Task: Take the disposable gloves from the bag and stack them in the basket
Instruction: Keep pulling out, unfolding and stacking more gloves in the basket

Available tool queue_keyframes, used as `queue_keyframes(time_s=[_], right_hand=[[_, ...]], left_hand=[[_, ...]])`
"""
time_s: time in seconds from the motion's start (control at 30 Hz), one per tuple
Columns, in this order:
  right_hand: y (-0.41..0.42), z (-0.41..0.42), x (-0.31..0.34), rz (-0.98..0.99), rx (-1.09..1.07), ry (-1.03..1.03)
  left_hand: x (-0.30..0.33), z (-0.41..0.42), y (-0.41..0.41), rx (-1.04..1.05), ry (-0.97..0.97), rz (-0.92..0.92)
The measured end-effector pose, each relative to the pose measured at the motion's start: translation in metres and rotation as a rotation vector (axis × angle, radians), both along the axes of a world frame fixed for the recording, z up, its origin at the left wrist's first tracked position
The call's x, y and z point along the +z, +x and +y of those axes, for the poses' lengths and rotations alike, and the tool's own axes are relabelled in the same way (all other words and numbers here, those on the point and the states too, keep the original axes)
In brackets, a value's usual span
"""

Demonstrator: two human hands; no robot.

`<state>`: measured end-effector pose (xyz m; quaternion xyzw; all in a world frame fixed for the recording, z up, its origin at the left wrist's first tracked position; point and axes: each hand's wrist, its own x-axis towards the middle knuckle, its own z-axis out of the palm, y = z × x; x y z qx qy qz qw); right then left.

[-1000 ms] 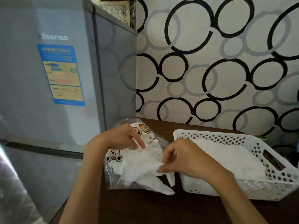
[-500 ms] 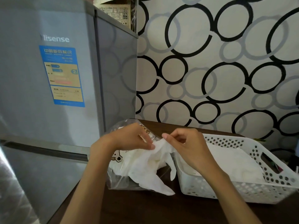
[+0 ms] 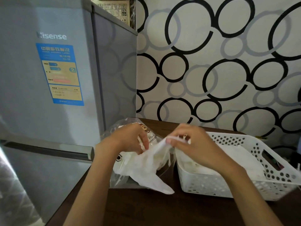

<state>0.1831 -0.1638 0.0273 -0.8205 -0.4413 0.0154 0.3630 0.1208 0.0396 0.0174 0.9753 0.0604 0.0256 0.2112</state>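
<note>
A clear plastic bag (image 3: 120,180) printed with cartoon bears lies on the dark table, left of a white perforated basket (image 3: 228,188). Thin translucent white gloves (image 3: 151,173) spill out of the bag's mouth toward the front. My left hand (image 3: 130,141) rests on the bag with curled fingers holding it at the opening. My right hand (image 3: 190,145) pinches the top edge of one glove and holds it lifted between the bag and the basket. A flat stack of gloves (image 3: 241,160) lies inside the basket.
A grey fridge (image 3: 48,95) stands close on the left, right against the table (image 3: 146,209). A wall with black and grey circles rises behind. Dark objects sit past the basket at the far right edge.
My right hand has pinched a glove at the bag's mouth and raised it up and rightward toward the basket. My left hand stays on the bag.
</note>
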Motion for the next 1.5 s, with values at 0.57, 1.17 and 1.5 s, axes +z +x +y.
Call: queue_keyframes(time_s=[0.57,1.17,1.5], right_hand=[[0.017,-0.021,0.018,0.524,-0.242,0.48],[0.021,-0.045,0.028,0.26,-0.255,0.104],[0.023,-0.054,0.034,0.396,-0.142,0.275]], left_hand=[[0.007,0.003,-0.003,-0.096,-0.046,-0.02],[0.012,-0.057,0.02,-0.092,-0.458,-0.335],[0.015,-0.046,0.013,-0.073,-0.491,-0.286]])
